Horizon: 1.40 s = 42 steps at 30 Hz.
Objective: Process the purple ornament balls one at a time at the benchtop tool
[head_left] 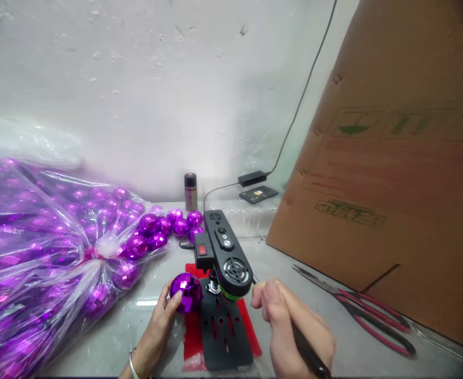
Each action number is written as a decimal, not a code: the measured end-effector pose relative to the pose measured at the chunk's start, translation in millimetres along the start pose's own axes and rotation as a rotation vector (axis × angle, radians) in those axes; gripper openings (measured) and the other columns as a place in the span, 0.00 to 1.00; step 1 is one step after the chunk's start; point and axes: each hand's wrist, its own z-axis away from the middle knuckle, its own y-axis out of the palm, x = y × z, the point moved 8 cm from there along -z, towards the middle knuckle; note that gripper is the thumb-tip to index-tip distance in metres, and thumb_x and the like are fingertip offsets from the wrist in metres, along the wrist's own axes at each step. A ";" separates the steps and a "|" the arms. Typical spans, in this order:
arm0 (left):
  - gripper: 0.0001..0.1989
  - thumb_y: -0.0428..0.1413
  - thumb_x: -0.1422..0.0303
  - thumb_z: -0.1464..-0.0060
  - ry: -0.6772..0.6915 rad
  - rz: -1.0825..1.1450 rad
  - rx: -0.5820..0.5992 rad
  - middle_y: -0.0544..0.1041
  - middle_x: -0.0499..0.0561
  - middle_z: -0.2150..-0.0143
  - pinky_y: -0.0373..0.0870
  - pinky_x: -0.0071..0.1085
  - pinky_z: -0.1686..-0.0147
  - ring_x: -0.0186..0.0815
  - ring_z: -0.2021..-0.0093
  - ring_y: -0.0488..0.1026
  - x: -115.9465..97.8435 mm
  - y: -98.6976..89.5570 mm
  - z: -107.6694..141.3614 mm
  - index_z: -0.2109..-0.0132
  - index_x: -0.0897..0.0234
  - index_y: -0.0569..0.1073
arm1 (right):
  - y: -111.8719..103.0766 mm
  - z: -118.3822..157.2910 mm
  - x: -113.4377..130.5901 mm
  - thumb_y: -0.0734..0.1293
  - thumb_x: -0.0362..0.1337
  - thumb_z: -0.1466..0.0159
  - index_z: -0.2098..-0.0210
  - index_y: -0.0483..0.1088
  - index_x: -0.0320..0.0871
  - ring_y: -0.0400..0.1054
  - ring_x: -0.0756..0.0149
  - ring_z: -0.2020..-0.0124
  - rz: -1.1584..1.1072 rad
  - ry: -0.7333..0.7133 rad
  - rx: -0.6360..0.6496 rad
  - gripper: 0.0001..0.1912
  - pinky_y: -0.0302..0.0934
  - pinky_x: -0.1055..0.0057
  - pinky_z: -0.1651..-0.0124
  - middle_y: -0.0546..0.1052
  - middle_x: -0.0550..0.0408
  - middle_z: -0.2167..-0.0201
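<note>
On your far left the clear plastic bag (37, 247) is packed with faceted purple balls, its neck pinched by a tie near the middle and its mouth spilling toward the machine. A loose cluster of purple balls (164, 227) lies on the table (286, 273) just outside the bag, between it and the small dark canister (190, 190) by the wall. Whether those loose ones have been through the machine, you cannot tell from here — they look the same as the bagged ones.

Your left hand (158, 321) grips one purple ball (186, 292) with thumb and fingers, pressing it against the side of the little black bench drill (225, 263), level with the chuck and above the slotted base plate on the red mat (194, 321). So by my reading one ball is at the tool and the great bulk is left in the bag.

Your right hand (290, 326) is clenched round a dark handle (310, 355), fingertips touching the drill's head. Further right lie red-handled pliers (369, 316), then a leaning cardboard sheet (393, 173).
</note>
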 end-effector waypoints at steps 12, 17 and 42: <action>0.45 0.71 0.60 0.57 0.149 -0.535 0.152 0.78 0.65 0.33 0.65 0.58 0.29 0.61 0.32 0.73 17.0 44.8 12.1 0.31 0.62 0.70 | 0.3 2.4 2.2 0.58 0.31 0.22 0.71 0.63 0.46 0.61 0.76 0.78 -0.026 -0.008 0.009 0.20 0.55 0.75 0.71 0.67 0.64 0.77; 0.46 0.70 0.61 0.55 0.204 -0.605 0.171 0.77 0.65 0.32 0.66 0.57 0.30 0.61 0.32 0.73 16.4 54.5 11.2 0.29 0.64 0.68 | 0.1 -0.1 1.0 0.58 0.28 0.23 0.70 0.64 0.46 0.61 0.76 0.79 0.029 -0.063 0.110 0.18 0.53 0.76 0.74 0.69 0.64 0.77; 0.44 0.67 0.40 0.50 -0.011 -0.135 0.020 0.78 0.65 0.33 0.64 0.53 0.26 0.59 0.29 0.71 21.6 22.6 10.9 0.36 0.63 0.71 | -1.0 3.4 4.9 0.58 0.28 0.22 0.70 0.63 0.45 0.63 0.75 0.76 -0.010 0.007 0.057 0.18 0.56 0.74 0.70 0.66 0.63 0.75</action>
